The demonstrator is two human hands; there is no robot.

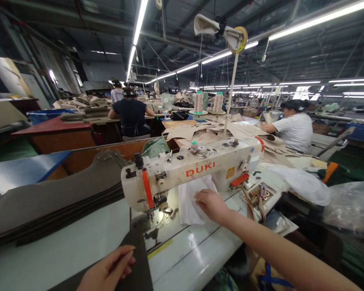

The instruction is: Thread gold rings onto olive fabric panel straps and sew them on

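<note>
My right hand (211,205) reaches under the sewing machine's arm, its fingers pinched together on a white cloth (186,204) that bears small print. What the fingertips grip there is too small to make out. My left hand (111,268) is closed in a pinch over a dark grey fabric piece (138,262) at the front edge of the table. Whatever lies between its thumb and fingers is hidden. The white sewing machine (176,171) stands between the hands and the far tables; its needle area (153,214) is left of the white cloth.
Stacked dark fabric panels (63,198) lie on the left. A small tray (263,194) with metal bits and strips sits right of the machine. Behind are thread cones (198,103), beige cut pieces (197,131), a thread stand pole (232,89) and seated people. Clear plastic bags (352,202) lie right.
</note>
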